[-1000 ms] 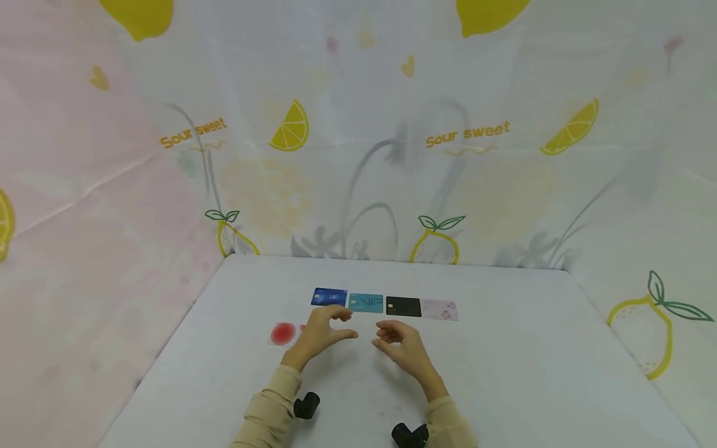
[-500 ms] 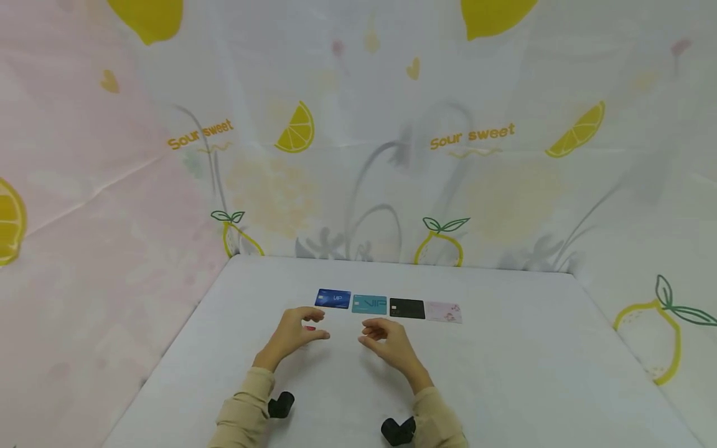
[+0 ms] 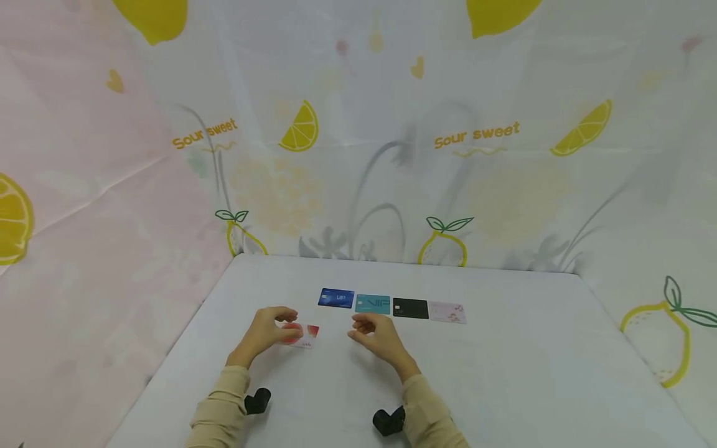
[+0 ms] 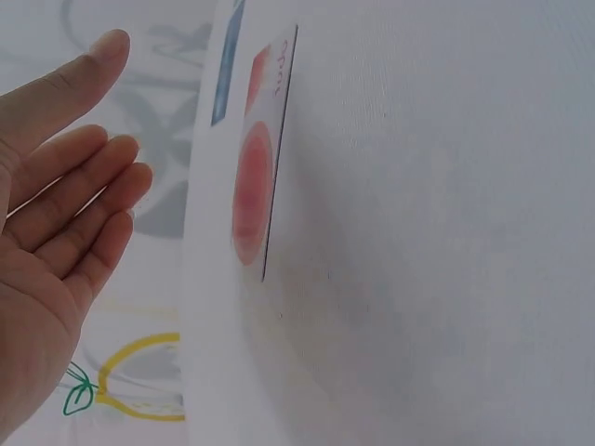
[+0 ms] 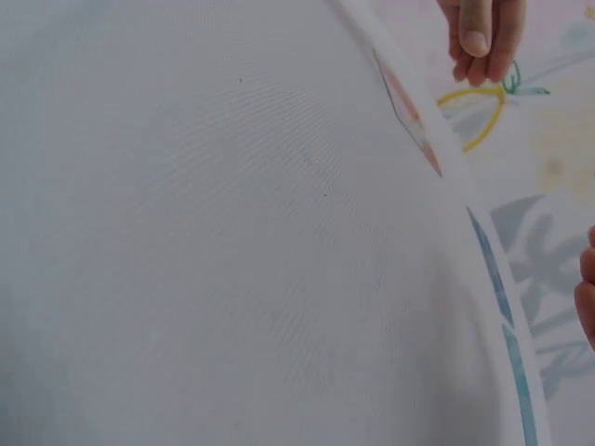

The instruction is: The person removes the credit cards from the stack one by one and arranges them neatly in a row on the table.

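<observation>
A white card with a red circle [image 3: 309, 336] lies flat on the table, partly covered in the head view by my left hand [image 3: 263, 333]. That hand is held above the table, thumb apart from the loosely bent fingers, nothing between them. In the left wrist view a gap shows between the left hand [image 4: 56, 204] and the card [image 4: 253, 186]. My right hand [image 3: 382, 339] hovers to the right of the card with fingers loosely curled, also holding nothing. Only its fingertips [image 5: 586, 288] enter the right wrist view, at the right edge.
Behind the hands, a row of cards lies on the white table [image 3: 515, 373]: dark blue [image 3: 336, 298], teal [image 3: 372, 304], black [image 3: 411, 308] and pale pink [image 3: 447, 312]. Black devices [image 3: 257, 401] sit at both wrists. A lemon-print curtain [image 3: 358, 155] hangs behind the table.
My left hand has moved left across the red-circle card, uncovering the card's right part. My right hand has shifted slightly left. The cards have stayed in place while the head view shifted a little.
</observation>
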Available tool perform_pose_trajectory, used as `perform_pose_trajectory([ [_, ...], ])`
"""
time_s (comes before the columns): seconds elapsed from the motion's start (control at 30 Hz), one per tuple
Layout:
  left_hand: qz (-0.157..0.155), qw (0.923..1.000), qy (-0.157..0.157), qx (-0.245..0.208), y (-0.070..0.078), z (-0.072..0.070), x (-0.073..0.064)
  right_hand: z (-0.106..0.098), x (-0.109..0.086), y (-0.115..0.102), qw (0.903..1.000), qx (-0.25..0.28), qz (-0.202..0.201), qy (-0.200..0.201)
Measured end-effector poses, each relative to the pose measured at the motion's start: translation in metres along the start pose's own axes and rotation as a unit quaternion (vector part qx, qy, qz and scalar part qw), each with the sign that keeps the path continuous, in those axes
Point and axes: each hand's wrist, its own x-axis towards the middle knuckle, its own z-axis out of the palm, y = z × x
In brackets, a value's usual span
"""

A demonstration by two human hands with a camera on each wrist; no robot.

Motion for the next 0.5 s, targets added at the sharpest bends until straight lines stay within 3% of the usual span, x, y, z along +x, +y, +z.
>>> perform_pose_trajectory([
  [0.5,-0.031,0.9992,0.004,0.024,-0.031,-0.01,-0.007,0.02,0.023,0.002,0.9996,-0.013,0.017,-0.02],
])
